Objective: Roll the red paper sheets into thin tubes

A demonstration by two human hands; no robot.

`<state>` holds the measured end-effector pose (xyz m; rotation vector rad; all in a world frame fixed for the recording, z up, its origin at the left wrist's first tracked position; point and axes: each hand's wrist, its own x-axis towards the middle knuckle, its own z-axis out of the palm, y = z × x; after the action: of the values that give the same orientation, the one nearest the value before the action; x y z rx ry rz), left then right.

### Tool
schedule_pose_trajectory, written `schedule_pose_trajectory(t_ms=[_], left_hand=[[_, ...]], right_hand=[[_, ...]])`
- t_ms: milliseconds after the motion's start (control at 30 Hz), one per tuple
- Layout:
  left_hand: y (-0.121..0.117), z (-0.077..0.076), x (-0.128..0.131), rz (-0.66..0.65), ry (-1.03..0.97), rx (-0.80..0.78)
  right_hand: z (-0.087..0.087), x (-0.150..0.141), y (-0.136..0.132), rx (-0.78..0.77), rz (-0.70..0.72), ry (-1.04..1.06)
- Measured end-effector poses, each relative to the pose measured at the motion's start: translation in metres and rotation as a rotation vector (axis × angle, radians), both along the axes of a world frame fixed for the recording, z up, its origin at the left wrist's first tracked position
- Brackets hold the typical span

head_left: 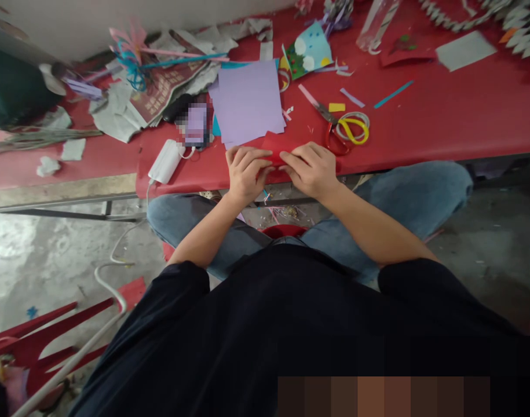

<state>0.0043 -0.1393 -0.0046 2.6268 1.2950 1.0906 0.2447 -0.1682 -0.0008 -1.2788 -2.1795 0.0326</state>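
Note:
A small red paper (274, 146) lies at the near edge of the red table (442, 121), and both my hands press on it. My left hand (246, 172) has its fingers curled over the paper's left side. My right hand (310, 168) pinches the right side, fingertips meeting the left hand's. Most of the paper is hidden under my fingers. Just behind it lies a stack of lilac paper (247, 101).
Scissors with red and yellow handles (343, 128) lie right of my hands among paper strips. A white power bank (165, 162), a phone (196, 124), newspaper (160, 92) and paper crafts crowd the left. A decorated blue card (310, 55) sits behind. My knees are under the table.

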Motion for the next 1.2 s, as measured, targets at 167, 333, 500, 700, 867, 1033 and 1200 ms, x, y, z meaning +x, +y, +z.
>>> schedule_pose_trajectory(t_ms=[167, 333, 500, 700, 867, 1033, 1200], left_hand=[[0.001, -0.001, -0.003, -0.022, -0.033, -0.005], [0.001, 0.001, -0.001, -0.051, 0.036, -0.015], [0.001, 0.002, 0.001, -0.046, 0.005, 0.008], [0.002, 0.0, -0.002, -0.021, -0.025, 0.017], [0.0, 0.0, -0.002, -0.116, -0.072, 0.05], [0.0, -0.001, 0.002, -0.19, -0.169, 0.087], [0.0, 0.0, 0.002, -0.189, -0.214, 0.113]], right_hand=[[-0.008, 0.001, 0.002, -0.009, 0.026, 0.09], [-0.01, 0.0, 0.002, -0.002, 0.024, 0.136], [-0.01, -0.002, 0.003, 0.005, 0.04, 0.194], [-0.002, -0.006, 0.0, -0.046, 0.077, 0.28], [-0.001, -0.009, -0.001, -0.028, 0.089, 0.358], [-0.009, -0.009, 0.005, 0.187, 0.16, 0.401], [-0.013, -0.01, 0.006, 0.262, 0.187, 0.385]])
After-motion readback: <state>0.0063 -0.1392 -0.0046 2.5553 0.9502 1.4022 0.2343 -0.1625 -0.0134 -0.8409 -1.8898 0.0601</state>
